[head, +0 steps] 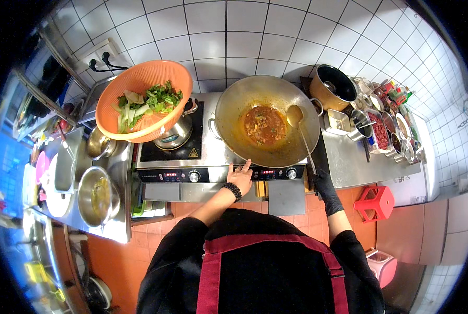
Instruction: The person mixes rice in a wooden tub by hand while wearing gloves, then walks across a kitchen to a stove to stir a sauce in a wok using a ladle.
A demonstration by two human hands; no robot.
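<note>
A large metal wok (237,94) with reddish sauce and small bits of food (265,125) at its bottom stands on the right hob of an induction cooker. In a black glove, my right hand (326,190) is closed around the handle of a metal ladle (294,115), whose bowl lies against the wok's right inner wall. My left hand (241,178), bare with a dark bead bracelet, is at the cooker's front edge just below the wok's rim, fingers spread and holding nothing. An orange plastic colander (182,78) with cut leafy greens (159,98) rests over a metal pot (175,135) on the left hob.
Right of the wok stand a deep pot (328,92), a square container (337,121) and a tray of red chopped food (378,131). Steel bowls (98,196) sit on the left counter. A red stool (375,203) is on the floor at right.
</note>
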